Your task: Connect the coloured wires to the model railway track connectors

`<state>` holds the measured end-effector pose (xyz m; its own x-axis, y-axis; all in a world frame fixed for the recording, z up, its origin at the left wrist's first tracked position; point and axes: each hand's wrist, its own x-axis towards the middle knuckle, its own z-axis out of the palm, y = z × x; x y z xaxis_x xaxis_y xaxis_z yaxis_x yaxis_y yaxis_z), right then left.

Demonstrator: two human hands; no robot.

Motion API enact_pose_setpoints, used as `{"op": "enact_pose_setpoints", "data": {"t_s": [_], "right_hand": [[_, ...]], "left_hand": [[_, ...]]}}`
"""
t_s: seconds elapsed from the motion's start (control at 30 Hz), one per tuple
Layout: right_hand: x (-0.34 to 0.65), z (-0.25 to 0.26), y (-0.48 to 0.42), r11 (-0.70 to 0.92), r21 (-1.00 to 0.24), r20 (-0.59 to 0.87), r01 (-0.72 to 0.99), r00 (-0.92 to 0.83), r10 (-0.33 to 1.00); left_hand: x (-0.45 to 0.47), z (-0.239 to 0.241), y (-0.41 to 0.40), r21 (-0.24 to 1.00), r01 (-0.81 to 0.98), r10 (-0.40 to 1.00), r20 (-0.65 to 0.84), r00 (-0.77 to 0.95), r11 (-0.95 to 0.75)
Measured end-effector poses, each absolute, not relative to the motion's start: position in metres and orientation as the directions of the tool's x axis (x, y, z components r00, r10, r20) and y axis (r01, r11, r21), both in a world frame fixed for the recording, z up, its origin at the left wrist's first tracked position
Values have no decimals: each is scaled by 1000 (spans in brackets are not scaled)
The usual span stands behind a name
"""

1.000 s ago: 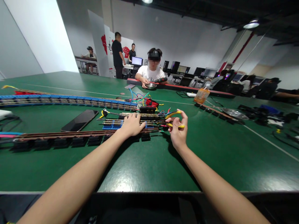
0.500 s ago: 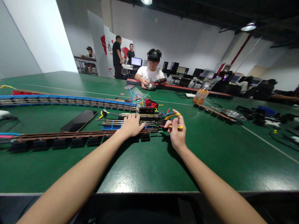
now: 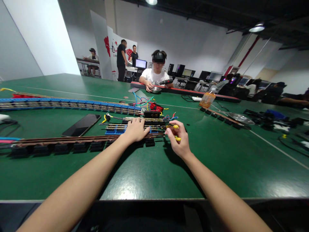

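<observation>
On a banner (image 3: 120, 53) beyond the tabletop (image 3: 149, 177), dark characters stand beside red fist shapes, too small to read. The right hand (image 3: 180, 140) has its fingers curled round yellow-handled pliers (image 3: 178, 139), over the middle of the tabletop, back from its near edge, at the ends of the short rod strips (image 3: 116, 129). The handles are slightly apart; the pliers' tips are lost among dark wire ends and fingers, so whether they bite on anything cannot be told. The left hand (image 3: 136, 129) lies flat across those strips, fingers extended, pressing rather than gripping, and covers their middle. A long brown strip (image 3: 65, 140) and a white object (image 3: 4, 118) are cut off at the left. Toward the far edge, a co-worker (image 3: 155, 76) holds a metal bowl (image 3: 155, 90), contents unclear. Right of it, a clear bottle (image 3: 207, 98) contains orange liquid. A shiny dish (image 3: 241, 118) lies nearer the right side.
</observation>
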<state>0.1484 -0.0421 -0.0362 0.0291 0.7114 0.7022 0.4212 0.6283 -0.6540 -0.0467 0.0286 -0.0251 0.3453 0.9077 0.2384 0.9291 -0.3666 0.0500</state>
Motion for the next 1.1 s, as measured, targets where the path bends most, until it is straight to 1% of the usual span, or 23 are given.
{"op": "enact_pose_setpoints", "data": {"t_s": [0.1,0.17,0.23,0.4,0.57,0.67,0.77,0.83,0.93,1.03,1.1], "right_hand": [[150,-38,-43,700,-450,776,555,-144,614],[151,-37,-42,753,-306,804,583,-265,532],[153,-36,-41,774,-205,798,598,-356,486],[157,-33,-39,774,-114,739,623,-467,486],[160,-30,-39,778,38,640,626,-614,462],[159,-30,-39,776,88,616,625,-646,451],[158,-31,-38,777,59,645,626,-618,449],[157,-32,-39,778,-24,696,628,-548,464],[156,-31,-41,740,-241,736,628,-378,561],[157,-30,-45,658,-489,689,573,-208,694],[158,-29,-44,608,-615,653,501,-109,750]], "left_hand": [[-47,-25,28,50,930,909,238,343,-364],[-47,-25,28,49,930,908,238,343,-364],[-47,-25,28,50,929,907,243,345,-367],[-46,-25,28,56,930,910,239,340,-362],[-47,-25,29,64,926,907,240,347,-371],[-47,-25,28,67,927,908,239,344,-369],[-46,-25,28,66,927,908,239,345,-370],[-46,-25,28,64,926,906,241,347,-371],[-46,-25,28,60,927,906,244,346,-370],[-46,-25,28,57,930,909,240,340,-363],[-47,-25,28,55,931,911,236,339,-361]]}}
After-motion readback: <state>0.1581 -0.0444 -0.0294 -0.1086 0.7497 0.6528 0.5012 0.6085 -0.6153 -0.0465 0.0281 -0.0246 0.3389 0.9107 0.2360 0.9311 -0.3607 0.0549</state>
